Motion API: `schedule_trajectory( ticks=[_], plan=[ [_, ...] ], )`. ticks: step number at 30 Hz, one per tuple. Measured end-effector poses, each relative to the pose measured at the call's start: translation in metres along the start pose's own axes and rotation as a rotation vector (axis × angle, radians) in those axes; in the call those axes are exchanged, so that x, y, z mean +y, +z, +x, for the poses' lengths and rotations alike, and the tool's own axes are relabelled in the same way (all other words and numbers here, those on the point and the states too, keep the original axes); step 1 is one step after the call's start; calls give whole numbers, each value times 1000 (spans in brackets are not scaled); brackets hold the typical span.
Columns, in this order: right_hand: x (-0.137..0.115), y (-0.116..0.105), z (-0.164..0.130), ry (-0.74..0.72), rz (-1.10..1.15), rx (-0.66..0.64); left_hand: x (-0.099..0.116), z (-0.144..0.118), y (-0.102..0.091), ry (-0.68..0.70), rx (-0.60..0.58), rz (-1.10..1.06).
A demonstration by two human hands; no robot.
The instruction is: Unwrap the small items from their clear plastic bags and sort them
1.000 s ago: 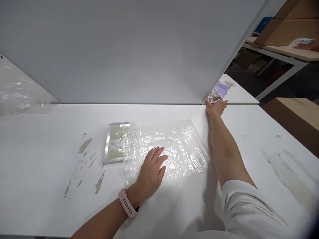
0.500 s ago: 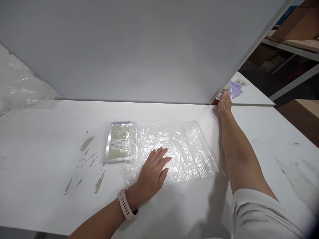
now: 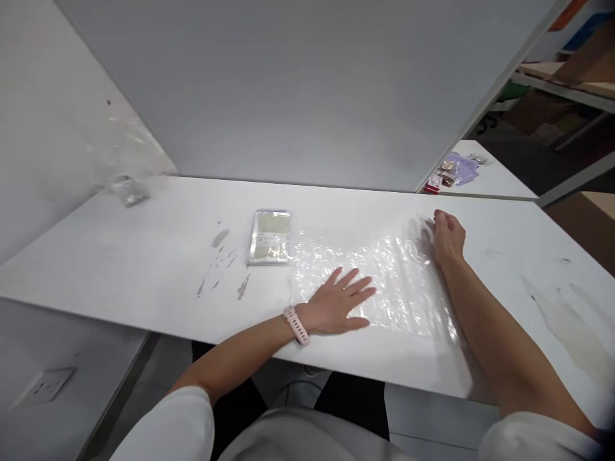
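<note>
Left hand (image 3: 339,304): palm down on a sheet of clear plastic film (image 3: 403,282), fingers fanned wide and nothing gripped, resting nearer the desk's near edge than its far one. A pale pink, perforated wristband (image 3: 296,325) circled its wrist.

Right hand (image 3: 449,237): held at the film's right end, towards the desk's far edge, with fingers curled inward. Could not tell whether the fingertips had hold of the film.

The film was thin, glossy and roughly rectangular, wrinkled all over, with long creases towards its right end. Its left end met the right side of a flat packet (image 3: 271,237); any overlap could not be made out. The packet lay between the desk's far and near edges, a rectangle with a shiny silver border, a matt green face and a white printed label across the middle; print too small to read.

Desk (image 3: 158,256): smooth white top, bounded along the far edge by an upright grey panel (image 3: 307,89). Irregular grey-brown worn patches (image 3: 221,238) marked the surface left of the packet. Crumpled clear plastic (image 3: 132,192) lay near the far left corner. Beyond the far edge, right of the panel, a second white tabletop (image 3: 504,179) carried purple packets (image 3: 464,169) and a red-and-white item (image 3: 433,184).
</note>
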State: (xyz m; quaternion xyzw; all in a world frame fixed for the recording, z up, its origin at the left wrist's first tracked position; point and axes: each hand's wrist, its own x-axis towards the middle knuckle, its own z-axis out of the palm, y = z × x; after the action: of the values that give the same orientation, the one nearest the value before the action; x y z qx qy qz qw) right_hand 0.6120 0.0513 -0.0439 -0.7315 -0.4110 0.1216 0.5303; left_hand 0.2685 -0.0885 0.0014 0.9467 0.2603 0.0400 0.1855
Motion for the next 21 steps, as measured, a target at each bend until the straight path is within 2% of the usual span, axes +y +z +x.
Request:
schedule_trajectory(
  ticks=[4, 7, 9, 11, 13, 16, 19, 21],
  plan=[
    [-21, -13, -66, 23, 120, -117, 35, -39, 12, 98, -16, 58],
    [-37, -19, -110, 11, 97, -267, 45, -85, 17, 137, 51, 54],
    [-51, -16, -133, -92, -13, -341, 42, -117, 16, 119, 92, 47],
    [-71, -6, -149, -286, -144, -360, 33, -147, 11, 60, 128, 43],
    [-99, 11, -163, -505, -218, -400, 23, -175, 3, -22, 162, 41],
    [-153, 52, -188, -780, -228, -601, 7, -219, -10, -165, 156, 48],
    [-208, 107, -218, -983, -270, -849, -12, -268, -23, -351, 101, 47],
    [-234, 147, -236, -1049, -302, -937, -29, -304, -32, -521, 76, 44]
  ],
)
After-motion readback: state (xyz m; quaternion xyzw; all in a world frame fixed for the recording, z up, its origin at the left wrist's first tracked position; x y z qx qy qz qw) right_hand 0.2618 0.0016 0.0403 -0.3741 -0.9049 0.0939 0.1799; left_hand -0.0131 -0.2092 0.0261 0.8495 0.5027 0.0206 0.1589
